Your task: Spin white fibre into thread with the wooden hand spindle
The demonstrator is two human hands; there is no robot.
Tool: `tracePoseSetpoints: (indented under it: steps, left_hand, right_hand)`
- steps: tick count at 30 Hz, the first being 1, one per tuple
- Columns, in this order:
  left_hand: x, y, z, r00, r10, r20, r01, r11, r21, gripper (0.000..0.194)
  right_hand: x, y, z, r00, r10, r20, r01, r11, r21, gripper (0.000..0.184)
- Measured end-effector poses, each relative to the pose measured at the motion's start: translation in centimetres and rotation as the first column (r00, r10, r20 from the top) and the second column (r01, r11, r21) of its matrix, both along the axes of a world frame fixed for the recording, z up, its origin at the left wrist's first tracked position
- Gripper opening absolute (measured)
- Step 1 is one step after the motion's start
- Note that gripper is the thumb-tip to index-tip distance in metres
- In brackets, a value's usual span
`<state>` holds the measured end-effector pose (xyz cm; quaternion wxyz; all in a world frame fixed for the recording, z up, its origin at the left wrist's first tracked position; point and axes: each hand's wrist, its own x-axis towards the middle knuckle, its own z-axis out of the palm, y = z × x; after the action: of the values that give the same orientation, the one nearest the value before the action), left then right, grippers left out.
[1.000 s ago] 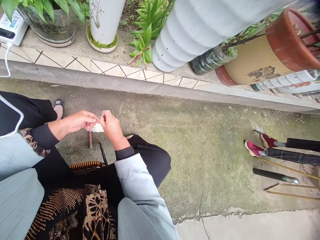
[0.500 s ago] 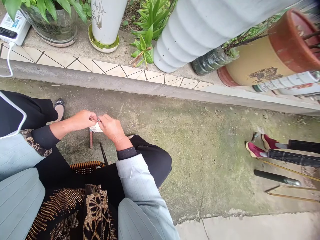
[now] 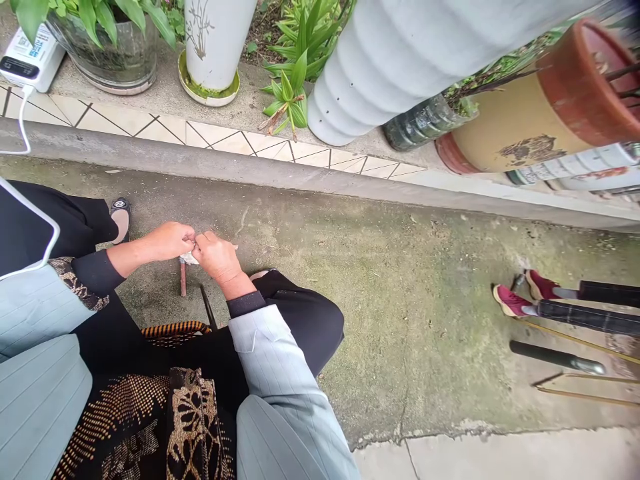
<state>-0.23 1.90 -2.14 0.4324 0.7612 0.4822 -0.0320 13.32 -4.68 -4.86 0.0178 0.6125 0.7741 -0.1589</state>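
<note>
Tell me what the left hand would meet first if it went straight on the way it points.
Most likely the right hand, just ahead of the left hand; whether the two touch is unclear from this view.

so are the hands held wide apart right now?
No, the left hand and right hand are close together, fingers curled in toward each other, with a white piece showing just below.
</note>
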Motion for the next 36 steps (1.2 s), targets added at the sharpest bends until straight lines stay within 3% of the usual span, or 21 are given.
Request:
tracePoseSetpoints:
  steps: [5,8,11,14,19,24,26,28,30,33,36]
  left_hand:
    - [-0.1,0.0,0.0,0.999,-0.027,-0.030,0.023,0.992,-0.127,0.009]
    - [-0.3,0.0,0.0,0.995,-0.090,-0.053,0.083,0.990,-0.116,0.013]
    - [-0.6,0.3,-0.3,0.980,-0.164,-0.117,0.168,0.985,0.029,0.016]
    - [-1.0,0.7,-0.8,0.954,-0.227,-0.196,0.267,0.940,0.210,0.017]
    - [-1.4,1.0,-1.2,0.928,-0.342,-0.151,0.368,0.905,0.211,0.022]
    - [-1.3,0.3,-1.2,0.876,-0.437,-0.204,0.481,0.830,0.283,0.021]
    - [-1.3,0.1,-1.3,0.855,-0.459,-0.240,0.516,0.800,0.308,0.019]
    - [-1.3,0.0,-1.4,0.835,-0.494,-0.241,0.550,0.756,0.355,0.018]
    - [-1.4,0.0,-1.5,0.826,-0.524,-0.209,0.559,0.712,0.425,0.016]
    - [-1.6,0.1,-1.6,0.818,-0.549,-0.171,0.545,0.645,0.536,0.015]
    - [-1.6,0.1,-1.6,0.797,-0.576,-0.180,0.539,0.546,0.641,0.015]
  right_hand:
    - [-0.4,0.0,-0.2,0.999,0.008,0.034,-0.006,0.999,-0.045,0.028]
    - [-0.2,0.0,0.1,0.999,0.029,0.017,-0.028,0.997,-0.067,0.027]
    - [0.1,-0.1,0.4,0.999,0.017,-0.048,-0.020,0.998,-0.059,0.025]
    - [0.7,-0.1,0.3,0.987,-0.045,-0.155,0.036,0.997,-0.061,0.024]
    - [1.5,0.1,-0.3,0.869,-0.124,-0.479,0.075,0.990,-0.122,0.021]
    - [1.4,0.3,-0.4,0.771,-0.246,-0.588,0.095,0.957,-0.275,0.023]
    - [1.2,0.4,-0.5,0.718,-0.325,-0.616,0.099,0.923,-0.372,0.023]
    - [1.2,0.5,-0.6,0.623,-0.464,-0.630,0.122,0.853,-0.507,0.021]
    - [1.1,0.6,-0.8,0.464,-0.630,-0.623,0.128,0.744,-0.656,0.015]
    - [1.0,0.5,-1.0,0.217,-0.790,-0.574,0.027,0.593,-0.805,0.009]
    - [0.8,0.5,-1.1,0.099,-0.835,-0.542,-0.075,0.537,-0.840,0.005]
